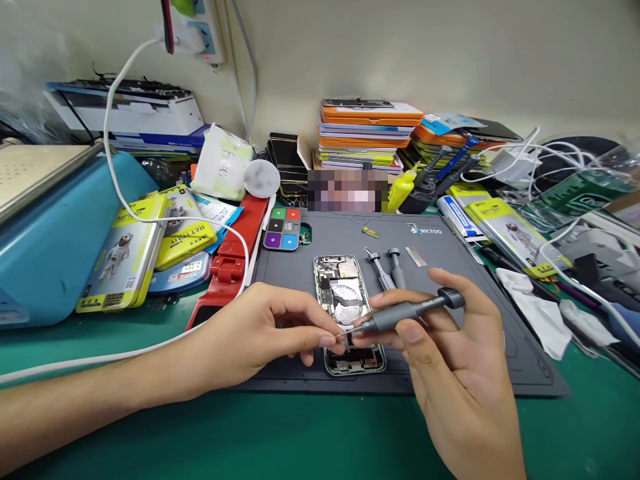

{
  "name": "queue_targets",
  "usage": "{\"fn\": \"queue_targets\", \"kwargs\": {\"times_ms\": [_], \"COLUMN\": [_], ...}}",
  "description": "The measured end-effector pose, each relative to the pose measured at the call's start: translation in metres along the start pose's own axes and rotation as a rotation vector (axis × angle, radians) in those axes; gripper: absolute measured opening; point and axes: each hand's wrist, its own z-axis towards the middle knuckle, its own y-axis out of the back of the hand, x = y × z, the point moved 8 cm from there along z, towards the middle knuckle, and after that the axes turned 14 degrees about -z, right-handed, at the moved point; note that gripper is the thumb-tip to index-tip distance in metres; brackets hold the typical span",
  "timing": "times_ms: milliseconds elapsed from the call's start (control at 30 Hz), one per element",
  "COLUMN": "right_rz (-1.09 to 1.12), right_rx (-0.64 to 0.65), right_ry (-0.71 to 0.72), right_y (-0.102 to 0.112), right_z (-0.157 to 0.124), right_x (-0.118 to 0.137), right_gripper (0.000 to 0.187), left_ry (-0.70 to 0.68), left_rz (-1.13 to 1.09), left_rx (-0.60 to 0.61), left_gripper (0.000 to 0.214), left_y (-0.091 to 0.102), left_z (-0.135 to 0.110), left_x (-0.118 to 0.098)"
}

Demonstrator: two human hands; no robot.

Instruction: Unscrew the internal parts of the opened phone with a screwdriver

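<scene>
Holding gray screwdriver (393, 317) in closed grip of right hand (465, 360). Pinching its tip with left hand (267, 333) above opened phone (350, 293).

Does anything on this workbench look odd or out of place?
The long white cable sprawls across the yellow rectangular battery boxes, which looks untidy, and a pixelated patch hides something beyond the flat dark-grey mat. The slim rectangular phone lies open, its insides bare. No spill shows.

From the six-o'clock side of the mat (287, 277), one head-worn camera looks forward and down, close, toward the wall (450, 60) at twelve.
</scene>
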Motion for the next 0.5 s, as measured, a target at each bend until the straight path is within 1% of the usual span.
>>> {"fn": "queue_targets", "kwargs": {"times_ms": [167,500], "right_rz": [-0.002,0.047], "right_rx": [0.029,0.037], "right_ry": [-0.052,-0.072], "right_y": [0.0004,-0.0017], "right_z": [0.0009,0.0030], "right_x": [-0.0033,-0.0036], "right_gripper": [0.034,0.035], "left_ry": [-0.002,0.008], "left_rz": [-0.036,0.003], "left_rx": [0.007,0.014], "left_gripper": [0.009,0.010], "left_y": [-0.0007,0.0026], "left_z": [0.0014,0.0017], "left_x": [0.0008,0.0041]}}
